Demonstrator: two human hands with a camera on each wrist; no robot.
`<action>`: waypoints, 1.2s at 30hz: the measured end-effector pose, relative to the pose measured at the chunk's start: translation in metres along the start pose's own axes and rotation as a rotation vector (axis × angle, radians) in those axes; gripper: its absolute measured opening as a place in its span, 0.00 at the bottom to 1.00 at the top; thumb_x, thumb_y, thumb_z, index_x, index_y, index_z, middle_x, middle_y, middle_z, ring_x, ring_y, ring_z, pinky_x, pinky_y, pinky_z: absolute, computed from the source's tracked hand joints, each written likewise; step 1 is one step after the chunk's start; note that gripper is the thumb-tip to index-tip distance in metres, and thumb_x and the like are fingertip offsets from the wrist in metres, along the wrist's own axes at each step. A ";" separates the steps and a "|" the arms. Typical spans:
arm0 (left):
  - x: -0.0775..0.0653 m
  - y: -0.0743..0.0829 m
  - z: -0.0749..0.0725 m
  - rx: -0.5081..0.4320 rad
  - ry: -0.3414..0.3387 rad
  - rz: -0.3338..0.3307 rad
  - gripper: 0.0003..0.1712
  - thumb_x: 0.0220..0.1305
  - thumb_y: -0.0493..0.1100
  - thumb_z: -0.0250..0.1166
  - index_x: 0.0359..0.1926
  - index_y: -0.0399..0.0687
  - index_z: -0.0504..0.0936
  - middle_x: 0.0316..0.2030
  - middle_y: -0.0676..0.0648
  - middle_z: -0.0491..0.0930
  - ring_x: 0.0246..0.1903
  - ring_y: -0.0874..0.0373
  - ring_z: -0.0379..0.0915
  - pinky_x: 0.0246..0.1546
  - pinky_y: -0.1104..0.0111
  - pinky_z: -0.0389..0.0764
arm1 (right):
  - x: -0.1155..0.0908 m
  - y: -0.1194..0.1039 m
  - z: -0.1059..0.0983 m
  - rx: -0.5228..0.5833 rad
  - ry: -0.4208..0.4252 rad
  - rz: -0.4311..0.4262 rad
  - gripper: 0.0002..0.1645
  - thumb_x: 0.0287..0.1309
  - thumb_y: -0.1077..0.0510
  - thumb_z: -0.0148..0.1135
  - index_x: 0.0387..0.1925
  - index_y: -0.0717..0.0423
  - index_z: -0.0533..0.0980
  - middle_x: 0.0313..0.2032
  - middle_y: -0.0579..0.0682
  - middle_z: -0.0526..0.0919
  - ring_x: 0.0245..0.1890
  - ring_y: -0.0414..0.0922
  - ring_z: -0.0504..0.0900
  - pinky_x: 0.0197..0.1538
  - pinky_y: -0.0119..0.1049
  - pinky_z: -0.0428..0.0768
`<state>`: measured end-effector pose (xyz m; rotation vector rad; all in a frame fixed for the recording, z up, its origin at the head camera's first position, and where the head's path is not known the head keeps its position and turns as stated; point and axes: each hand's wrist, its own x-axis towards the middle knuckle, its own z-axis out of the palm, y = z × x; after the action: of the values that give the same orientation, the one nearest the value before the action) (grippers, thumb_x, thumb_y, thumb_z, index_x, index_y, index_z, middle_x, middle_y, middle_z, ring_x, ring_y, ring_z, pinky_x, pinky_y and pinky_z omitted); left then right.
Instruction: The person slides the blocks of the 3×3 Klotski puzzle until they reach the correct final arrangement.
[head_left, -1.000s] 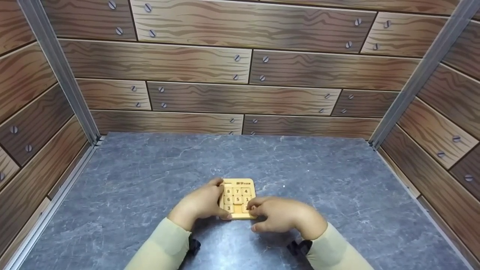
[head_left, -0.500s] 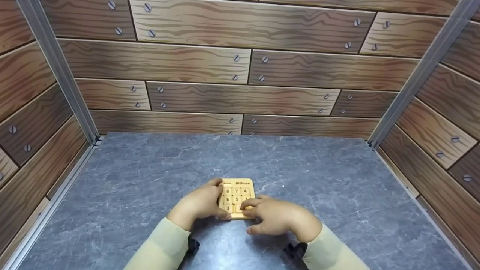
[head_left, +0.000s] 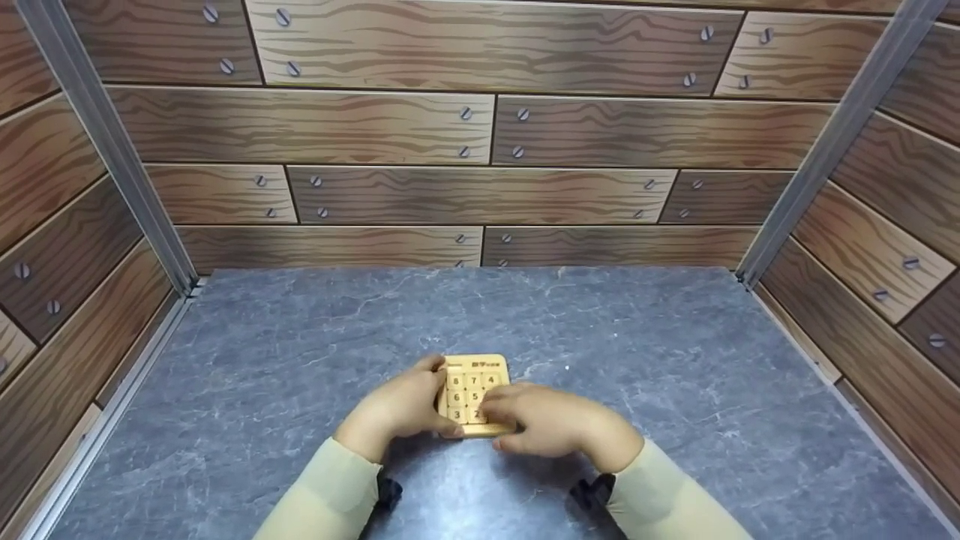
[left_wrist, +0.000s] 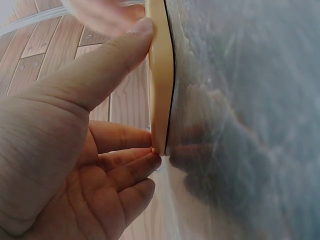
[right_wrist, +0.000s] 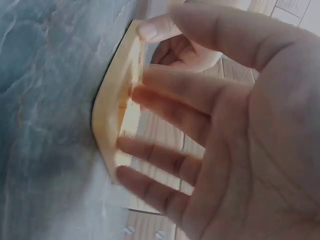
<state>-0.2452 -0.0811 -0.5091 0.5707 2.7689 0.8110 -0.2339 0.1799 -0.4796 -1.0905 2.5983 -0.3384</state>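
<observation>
A yellow number slide puzzle point(head_left: 477, 361) lies on the grey table, its tiles in three columns. Tiles 8, 7, 4, 6, 5, 3 and part of the 2 tile point(head_left: 475, 415) show. My left hand point(head_left: 400, 403) grips the puzzle's left side, thumb at the lower left corner and fingers near the top left, as the left wrist view also shows along the puzzle's edge point(left_wrist: 161, 75). My right hand point(head_left: 553, 421) reaches in from the right with extended fingers on the tiles, hiding the lower right ones. In the right wrist view its fingertips point(right_wrist: 126, 144) meet the puzzle's face.
The marbled grey tabletop point(head_left: 337, 315) spreads around the puzzle. Wood-print panels point(head_left: 480, 131) rise at the back and both sides, joined by metal posts point(head_left: 112, 157) at the corners. A tiny white speck point(head_left: 567, 367) lies right of the puzzle.
The 2 tile has slid left from the bottom right corner to the bottom middle under my right fingers. My right hand has then shifted slightly up the board. My left hand keeps its hold.
</observation>
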 end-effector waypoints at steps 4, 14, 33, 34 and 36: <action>-0.001 0.001 0.000 0.002 0.001 0.005 0.58 0.56 0.53 0.90 0.78 0.27 0.74 0.86 0.30 0.64 0.82 0.30 0.68 0.86 0.42 0.71 | 0.003 0.004 0.003 -0.007 0.068 0.033 0.37 0.74 0.47 0.70 0.78 0.56 0.77 0.78 0.55 0.79 0.76 0.58 0.81 0.82 0.59 0.79; 0.001 0.004 -0.003 0.016 0.001 0.007 0.57 0.56 0.53 0.89 0.78 0.27 0.75 0.86 0.31 0.65 0.81 0.31 0.69 0.85 0.43 0.72 | 0.007 0.006 0.008 -0.111 0.126 0.063 0.30 0.74 0.45 0.72 0.69 0.55 0.85 0.64 0.50 0.84 0.58 0.47 0.85 0.68 0.52 0.88; 0.001 -0.001 0.001 0.003 0.009 0.013 0.59 0.55 0.53 0.90 0.78 0.27 0.75 0.85 0.31 0.65 0.81 0.31 0.69 0.85 0.42 0.72 | 0.003 -0.001 0.004 -0.139 0.100 -0.044 0.19 0.68 0.43 0.75 0.47 0.53 0.92 0.42 0.40 0.76 0.42 0.37 0.73 0.58 0.43 0.84; 0.001 -0.001 0.001 0.001 0.009 0.012 0.58 0.55 0.53 0.90 0.78 0.27 0.75 0.85 0.31 0.65 0.81 0.31 0.69 0.85 0.42 0.72 | 0.003 -0.002 0.003 -0.132 0.098 -0.045 0.20 0.68 0.43 0.75 0.48 0.53 0.92 0.41 0.40 0.75 0.41 0.37 0.73 0.57 0.42 0.84; 0.002 -0.001 0.001 -0.002 0.007 0.011 0.58 0.55 0.53 0.90 0.78 0.27 0.75 0.85 0.31 0.65 0.82 0.31 0.69 0.85 0.43 0.72 | 0.002 -0.002 0.002 -0.125 0.101 -0.054 0.20 0.67 0.43 0.75 0.49 0.53 0.93 0.40 0.39 0.74 0.39 0.37 0.72 0.54 0.41 0.83</action>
<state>-0.2467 -0.0807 -0.5111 0.5848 2.7737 0.8202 -0.2333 0.1766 -0.4813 -1.2164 2.7146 -0.2516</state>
